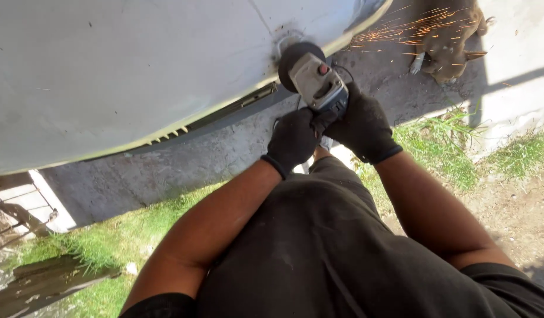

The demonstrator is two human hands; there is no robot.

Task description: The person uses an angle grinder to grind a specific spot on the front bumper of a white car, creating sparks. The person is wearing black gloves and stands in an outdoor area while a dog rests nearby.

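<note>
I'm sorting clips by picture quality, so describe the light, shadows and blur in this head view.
Head view: hard sunlight bleaches the large white curved metal panel; a dark shadow band lies on the concrete beneath it; orange sparks smear into streaks; the grey angle grinder and black-gloved left hand and right hand stay fairly sharp; edges bow from the wide lens.

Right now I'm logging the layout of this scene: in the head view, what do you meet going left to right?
Metal frame → large white curved panel → left hand → angle grinder → right hand → sparks → dog lying on the concrete.
</note>
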